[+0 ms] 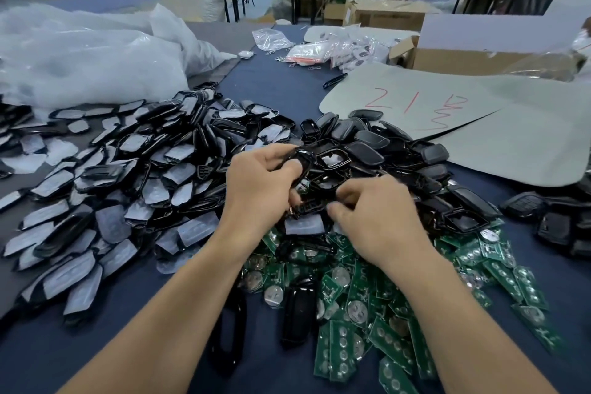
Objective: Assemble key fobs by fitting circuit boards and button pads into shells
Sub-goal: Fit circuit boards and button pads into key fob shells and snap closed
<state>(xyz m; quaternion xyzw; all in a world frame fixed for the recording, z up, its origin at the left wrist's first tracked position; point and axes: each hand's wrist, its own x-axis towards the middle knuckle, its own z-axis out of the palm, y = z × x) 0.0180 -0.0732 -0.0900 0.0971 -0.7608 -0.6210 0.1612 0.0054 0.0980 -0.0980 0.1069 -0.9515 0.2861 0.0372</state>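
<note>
Left hand (262, 185) gripped a black shell (303, 159); right hand (377, 214), at its 4 o'clock, pinched a dark part (308, 205)

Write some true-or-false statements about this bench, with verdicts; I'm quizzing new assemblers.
The left hand grips a black shell. True.
The green boards lie in a box. False: they lie loose on the table.
The right hand rests flat and empty. False: its curled fingers pinch a black part.
Red writing marks the grey sheet. True.
</note>
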